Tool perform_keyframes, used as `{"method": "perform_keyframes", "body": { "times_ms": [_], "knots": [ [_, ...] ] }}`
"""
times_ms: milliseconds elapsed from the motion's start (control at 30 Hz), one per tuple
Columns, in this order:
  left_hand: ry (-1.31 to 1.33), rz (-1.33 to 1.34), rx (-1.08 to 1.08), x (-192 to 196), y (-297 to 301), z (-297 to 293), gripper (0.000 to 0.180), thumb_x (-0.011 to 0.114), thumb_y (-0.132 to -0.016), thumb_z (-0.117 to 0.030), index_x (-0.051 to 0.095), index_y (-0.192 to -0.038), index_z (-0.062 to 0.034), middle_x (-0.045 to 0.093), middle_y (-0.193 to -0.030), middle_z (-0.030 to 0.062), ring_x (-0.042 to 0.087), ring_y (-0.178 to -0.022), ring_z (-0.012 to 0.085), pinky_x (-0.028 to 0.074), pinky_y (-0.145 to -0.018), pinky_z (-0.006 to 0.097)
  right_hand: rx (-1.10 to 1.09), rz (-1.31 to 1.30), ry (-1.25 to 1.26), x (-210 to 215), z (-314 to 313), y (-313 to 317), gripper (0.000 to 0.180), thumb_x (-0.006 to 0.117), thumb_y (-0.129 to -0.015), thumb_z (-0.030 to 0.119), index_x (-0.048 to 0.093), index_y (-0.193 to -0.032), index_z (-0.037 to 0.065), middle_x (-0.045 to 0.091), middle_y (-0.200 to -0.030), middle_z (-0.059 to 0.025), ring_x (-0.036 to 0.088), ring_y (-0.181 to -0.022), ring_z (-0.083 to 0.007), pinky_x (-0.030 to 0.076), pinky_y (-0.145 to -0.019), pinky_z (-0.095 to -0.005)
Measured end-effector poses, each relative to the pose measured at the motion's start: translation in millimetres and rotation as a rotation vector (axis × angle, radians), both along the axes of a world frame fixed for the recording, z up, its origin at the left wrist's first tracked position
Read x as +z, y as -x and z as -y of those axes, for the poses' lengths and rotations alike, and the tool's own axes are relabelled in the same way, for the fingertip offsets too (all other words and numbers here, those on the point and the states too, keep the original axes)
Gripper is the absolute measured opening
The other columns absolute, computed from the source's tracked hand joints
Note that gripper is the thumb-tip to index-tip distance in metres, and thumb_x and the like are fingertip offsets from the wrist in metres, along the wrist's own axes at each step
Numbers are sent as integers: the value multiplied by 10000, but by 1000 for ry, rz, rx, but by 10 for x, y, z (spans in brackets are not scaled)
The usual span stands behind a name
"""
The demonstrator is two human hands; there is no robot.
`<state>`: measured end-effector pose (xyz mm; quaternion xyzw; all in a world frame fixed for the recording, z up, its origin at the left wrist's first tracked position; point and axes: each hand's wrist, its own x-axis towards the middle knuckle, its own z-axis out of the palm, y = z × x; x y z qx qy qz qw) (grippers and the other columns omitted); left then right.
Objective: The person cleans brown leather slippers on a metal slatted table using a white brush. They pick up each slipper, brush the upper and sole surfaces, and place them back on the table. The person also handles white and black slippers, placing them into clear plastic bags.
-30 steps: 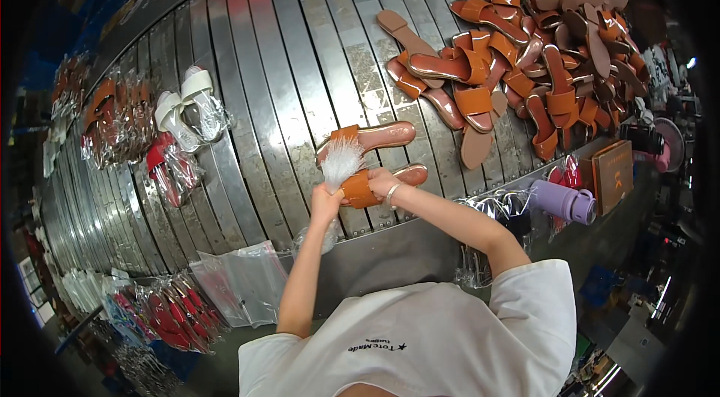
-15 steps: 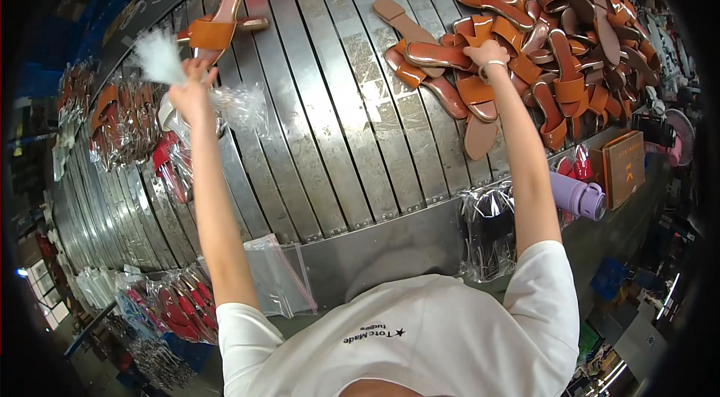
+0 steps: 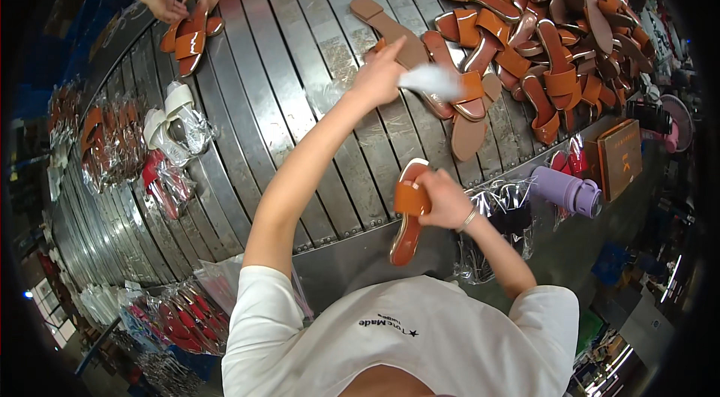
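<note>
My right hand was clasped firmly on a sandal, near side, long axis near-to-far; my left hand, curled round a blurred tuft, was nearer the far upturned sandal.

Slatted metal work surface, scuffed, glare toward its left end. Dull grey-green floor over on the right. Pale paned window at far left, small bluish lamp just above. Pink fan far right. Bright white light strips lower right; surroundings dim.
</note>
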<state>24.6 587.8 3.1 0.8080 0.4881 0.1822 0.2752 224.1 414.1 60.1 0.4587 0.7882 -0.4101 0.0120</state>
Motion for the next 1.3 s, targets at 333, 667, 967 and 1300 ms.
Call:
{"method": "perform_keyframes", "body": {
  "times_ms": [333,667,967,1300],
  "knots": [
    [-194,-261,-77,-186,66,34,402,568,-618,26,642,-974,-143,391,-1344,19,340,-1260,238,498,-819,346,-590,62,-481,-279,-1883,-759,250,603,-750,185,561,-875,-27,596,-901,-225,582,-835,-342,463,-726,-410],
    [-25,-28,426,394,898,618,342,472,-675,54,646,-951,-52,442,-1298,113,448,-1165,296,454,-853,312,-719,607,-459,-925,-3107,-355,465,641,-709,332,582,-1021,-8,569,-1060,-211,549,-981,-351,434,-833,-443],
    [379,764,749,1221,1169,1768,217,542,-842,-102,593,-1015,20,631,-962,78,599,-800,133,463,-427,242,-711,-210,-708,402,-1869,18,289,584,-679,141,560,-949,39,582,-627,-128,593,-609,-295,473,-598,-387],
    [515,743,924,1276,738,3174,291,676,-766,-144,547,-969,20,580,-732,43,473,-443,79,369,-355,209,-249,-639,476,700,1138,973,486,642,-650,71,491,-1111,36,589,-780,-85,581,-756,-244,461,-717,-330]
  ]
}}
